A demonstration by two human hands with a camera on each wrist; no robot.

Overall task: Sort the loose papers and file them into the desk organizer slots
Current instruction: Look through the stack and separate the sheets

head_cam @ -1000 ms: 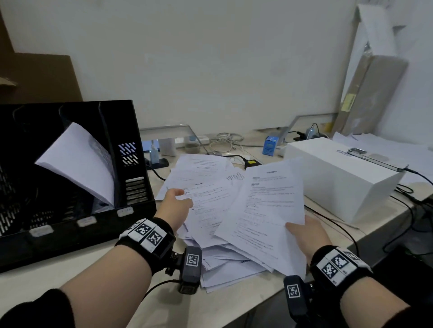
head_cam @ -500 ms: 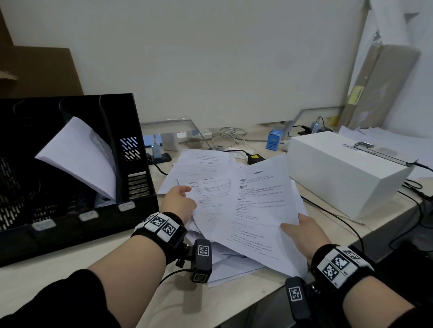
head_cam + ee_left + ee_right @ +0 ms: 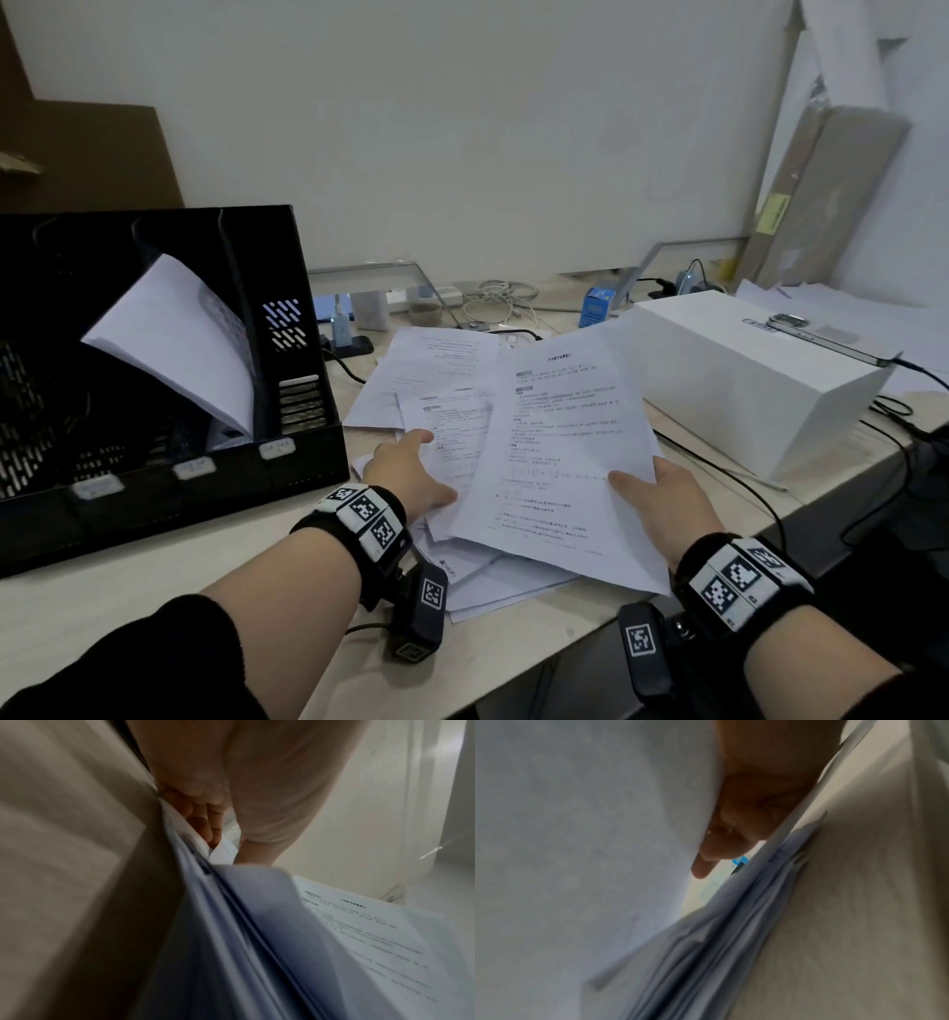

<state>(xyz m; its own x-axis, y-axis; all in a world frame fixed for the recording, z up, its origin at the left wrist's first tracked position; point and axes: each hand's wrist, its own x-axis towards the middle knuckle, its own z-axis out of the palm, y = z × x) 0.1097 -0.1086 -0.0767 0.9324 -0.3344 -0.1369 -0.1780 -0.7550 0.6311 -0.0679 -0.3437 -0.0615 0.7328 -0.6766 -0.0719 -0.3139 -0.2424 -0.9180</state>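
Loose printed papers [image 3: 436,370] lie in a messy pile on the desk. My right hand [image 3: 637,483] grips one printed sheet [image 3: 560,437] by its right edge, thumb on top, and holds it tilted above the pile. In the right wrist view its fingers [image 3: 706,862] lie under that sheet [image 3: 577,841]. My left hand [image 3: 418,452] pinches a smaller sheet [image 3: 457,416] at the pile's left side; the left wrist view shows thumb and fingers [image 3: 203,821] closed on paper. The black desk organizer [image 3: 303,462] stands at the left, with a curled white bundle [image 3: 174,339] in its right slot.
A white box [image 3: 744,380] with a phone [image 3: 821,339] on top sits to the right of the pile. Cables [image 3: 498,303], a small blue box [image 3: 598,306] and chargers line the wall. Cardboard [image 3: 832,195] leans at the back right. The desk edge [image 3: 513,683] runs under my wrists.
My right hand has raised its sheet higher and swung it left over the pile. My left hand has slid further onto the pile and its thumb now lies on a smaller sheet.
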